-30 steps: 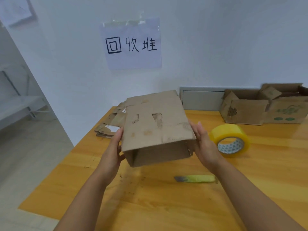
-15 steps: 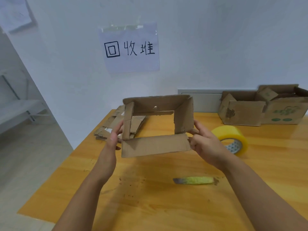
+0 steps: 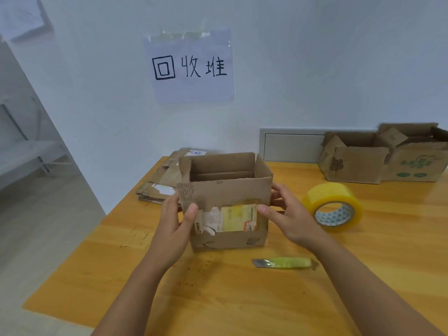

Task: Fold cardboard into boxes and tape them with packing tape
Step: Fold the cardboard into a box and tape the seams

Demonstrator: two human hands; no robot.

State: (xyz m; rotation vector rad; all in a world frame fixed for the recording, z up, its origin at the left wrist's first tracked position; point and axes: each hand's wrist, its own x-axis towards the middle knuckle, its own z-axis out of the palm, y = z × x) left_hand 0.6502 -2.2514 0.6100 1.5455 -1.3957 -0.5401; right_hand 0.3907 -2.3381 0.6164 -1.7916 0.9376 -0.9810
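A small worn cardboard box (image 3: 225, 192) stands upright on the wooden table (image 3: 242, 299), its top open and a torn label on the near face. My left hand (image 3: 175, 226) grips its left corner, thumb on the near face. My right hand (image 3: 288, 217) holds the right side, thumb on the near face and fingers round the right wall. A yellow roll of packing tape (image 3: 333, 206) stands on edge to the right of the box. A cutter with a green wrapped handle (image 3: 284, 263) lies in front of the box.
A pile of flattened cardboard (image 3: 162, 180) lies behind and left of the box at the table's far left corner. Two open cardboard boxes (image 3: 385, 161) sit at the back right against the wall. A paper sign (image 3: 190, 66) hangs on the wall.
The box was lifted and tipped with its opening towards me; it has been turned upright and now stands on the table, both hands still on its sides.
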